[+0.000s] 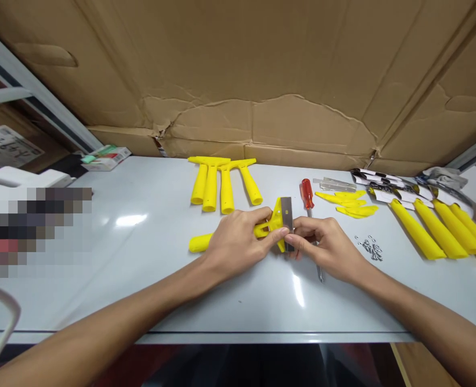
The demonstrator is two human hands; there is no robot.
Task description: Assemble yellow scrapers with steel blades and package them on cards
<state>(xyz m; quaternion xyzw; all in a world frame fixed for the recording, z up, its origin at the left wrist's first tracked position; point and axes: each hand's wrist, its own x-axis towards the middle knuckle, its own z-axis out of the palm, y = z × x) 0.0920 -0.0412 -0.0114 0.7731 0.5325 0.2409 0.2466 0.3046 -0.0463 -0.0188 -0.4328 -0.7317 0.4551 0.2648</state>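
My left hand is closed around a yellow scraper handle lying sideways, its wide head toward the right. Across that head lies a flat metal blade with a small hole in it. The thumb of my left hand presses near the blade's lower part. My right hand pinches the blade's lower right edge between thumb and fingers; some of those fingers are hidden behind it. Partly under my right hand is a screwdriver with a red grip, its metal tip showing below.
Several yellow handles lie at the back. Right of the screwdriver are loose blades, yellow clamp plates and a pile of small screws. Several scrapers with covered heads lie far right. A cardboard wall borders the table's back.
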